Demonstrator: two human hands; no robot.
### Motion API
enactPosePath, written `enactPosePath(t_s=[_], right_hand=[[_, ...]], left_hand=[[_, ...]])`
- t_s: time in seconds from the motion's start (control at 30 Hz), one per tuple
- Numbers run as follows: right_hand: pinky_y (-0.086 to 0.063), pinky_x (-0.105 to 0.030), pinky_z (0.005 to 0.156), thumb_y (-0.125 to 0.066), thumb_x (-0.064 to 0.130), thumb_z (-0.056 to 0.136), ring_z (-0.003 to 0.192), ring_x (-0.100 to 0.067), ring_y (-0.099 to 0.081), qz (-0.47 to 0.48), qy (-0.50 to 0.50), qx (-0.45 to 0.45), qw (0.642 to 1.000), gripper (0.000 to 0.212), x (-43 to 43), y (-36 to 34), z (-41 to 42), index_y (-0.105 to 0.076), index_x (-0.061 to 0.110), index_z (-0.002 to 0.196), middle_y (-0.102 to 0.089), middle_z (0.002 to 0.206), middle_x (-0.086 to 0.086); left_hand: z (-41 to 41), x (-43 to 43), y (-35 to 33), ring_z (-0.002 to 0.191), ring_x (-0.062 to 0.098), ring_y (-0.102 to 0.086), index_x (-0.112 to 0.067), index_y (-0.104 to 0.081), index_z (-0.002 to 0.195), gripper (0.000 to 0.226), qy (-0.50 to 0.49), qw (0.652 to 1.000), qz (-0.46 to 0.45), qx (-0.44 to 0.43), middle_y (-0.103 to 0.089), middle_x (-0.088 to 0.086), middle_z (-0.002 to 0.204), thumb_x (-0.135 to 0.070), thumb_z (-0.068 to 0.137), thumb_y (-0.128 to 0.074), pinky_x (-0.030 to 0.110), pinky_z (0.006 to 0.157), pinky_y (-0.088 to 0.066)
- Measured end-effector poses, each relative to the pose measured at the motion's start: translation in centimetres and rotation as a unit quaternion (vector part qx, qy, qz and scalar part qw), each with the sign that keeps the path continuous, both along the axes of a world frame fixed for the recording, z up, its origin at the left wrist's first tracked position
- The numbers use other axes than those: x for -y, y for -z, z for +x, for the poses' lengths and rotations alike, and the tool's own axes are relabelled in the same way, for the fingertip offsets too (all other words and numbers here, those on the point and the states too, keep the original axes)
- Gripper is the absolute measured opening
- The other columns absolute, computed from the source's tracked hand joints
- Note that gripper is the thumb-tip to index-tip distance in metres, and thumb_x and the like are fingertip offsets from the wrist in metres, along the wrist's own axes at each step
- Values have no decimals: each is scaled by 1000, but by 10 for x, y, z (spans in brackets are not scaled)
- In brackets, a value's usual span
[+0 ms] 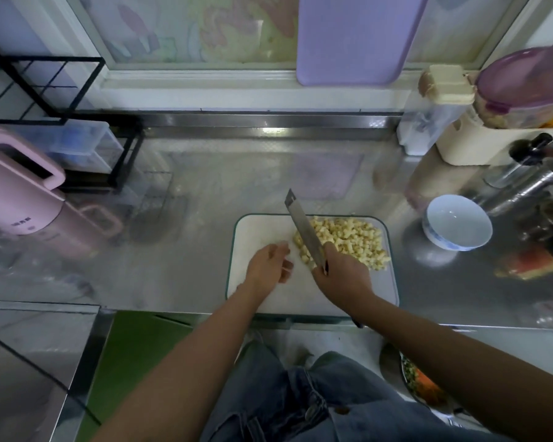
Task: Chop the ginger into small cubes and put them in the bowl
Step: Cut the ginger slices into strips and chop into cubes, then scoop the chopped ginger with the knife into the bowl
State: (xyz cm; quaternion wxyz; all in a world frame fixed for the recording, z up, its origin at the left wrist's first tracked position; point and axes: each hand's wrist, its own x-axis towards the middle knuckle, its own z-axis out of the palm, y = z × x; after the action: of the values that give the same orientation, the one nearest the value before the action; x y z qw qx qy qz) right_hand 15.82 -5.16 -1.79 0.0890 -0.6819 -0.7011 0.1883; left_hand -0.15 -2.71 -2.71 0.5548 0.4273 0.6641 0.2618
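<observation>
Heap of pale yellow ginger cubes (348, 240) on white plastic cutting board (262, 228), just beyond right hand (342, 275). Gripped in right hand: broad steel knife (304, 231), blade against left side of heap. Just left of blade, left hand (268, 263) with loose fingers, holding nothing. Probably time to gather: sweep cubes together with flat blade, keep left fingers behind the edge, then carry to white round blue-patterned bowl (457, 221), well right of right hand on steel bench (173, 250).

head-worn view, looking steeply down, close
</observation>
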Motion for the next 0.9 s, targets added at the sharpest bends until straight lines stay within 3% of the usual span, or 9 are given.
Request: enactPosePath(t_s=[0.1,0.17,0.27,0.37,0.43,0.5,0.57,0.7,0.9], right_hand=[[-42,-29,61,-47,22,95,80,-22,-60,31,-46,46,997,22,7,-4,-3,-48,18,116,-60,99,-3],[-37,-27,63,-47,17,95,87,-23,-58,41,-96,48,993,24,13,-2,-1,-50,18,119,-57,109,-4],[-40,-28,72,-49,32,97,95,-22,-55,18,-157,-44,986,33,19,-2,8,-51,16,126,-53,112,-4],[-42,-37,93,-42,33,102,110,-25,-49,24,-102,-155,982,41,18,-1,25,-50,18,139,-48,122,-10],[-25,-41,111,-35,37,103,135,-23,-27,2,-108,-160,981,45,17,2,31,-34,34,148,-29,148,-10],[-3,-38,113,-26,47,102,142,-9,4,-45,-157,-151,975,45,17,8,27,-17,52,146,3,161,2],[5,-42,113,-20,51,101,143,-8,20,-64,-169,-135,974,44,16,16,22,-13,56,144,17,160,10],[6,-51,118,-21,49,102,144,-12,27,-84,-85,-89,989,48,3,21,25,-15,45,150,24,158,9],[10,-42,113,-15,53,100,142,-8,29,-64,-160,-97,980,52,-4,15,9,-8,44,151,24,158,11]], left_hand=[[24,-7,-14,80,27,-68,-3,-63,112,45,-44,986,-51,152,-69,14,94,-42,101,-41,32,64,-59],[33,-9,-16,78,26,-67,3,-60,113,36,-76,990,-58,108,-67,16,100,-26,101,-45,28,60,-59],[34,-11,-12,70,21,-60,0,-61,109,23,-112,989,-82,45,-64,16,93,-11,98,-44,21,51,-52],[30,-10,-10,74,24,-57,-3,-59,111,28,-141,982,-104,66,-63,15,94,-15,99,-37,28,63,-50],[29,-9,-9,80,25,-56,-2,-57,120,34,-159,978,-114,69,-63,18,104,-17,99,-35,29,67,-48],[31,-9,-11,73,21,-54,-5,-58,117,32,-172,975,-120,76,-62,14,95,-16,98,-35,26,57,-45],[32,-8,-14,69,19,-53,-7,-60,111,29,-174,974,-119,82,-59,9,85,-16,97,-35,24,52,-41],[30,-7,-15,85,25,-53,-7,-61,112,33,-145,982,-112,48,-62,14,101,-19,98,-34,27,64,-40],[24,-10,-13,65,16,-53,-15,-58,79,30,-118,988,-85,52,-59,4,74,-16,96,-33,21,52,-41]])
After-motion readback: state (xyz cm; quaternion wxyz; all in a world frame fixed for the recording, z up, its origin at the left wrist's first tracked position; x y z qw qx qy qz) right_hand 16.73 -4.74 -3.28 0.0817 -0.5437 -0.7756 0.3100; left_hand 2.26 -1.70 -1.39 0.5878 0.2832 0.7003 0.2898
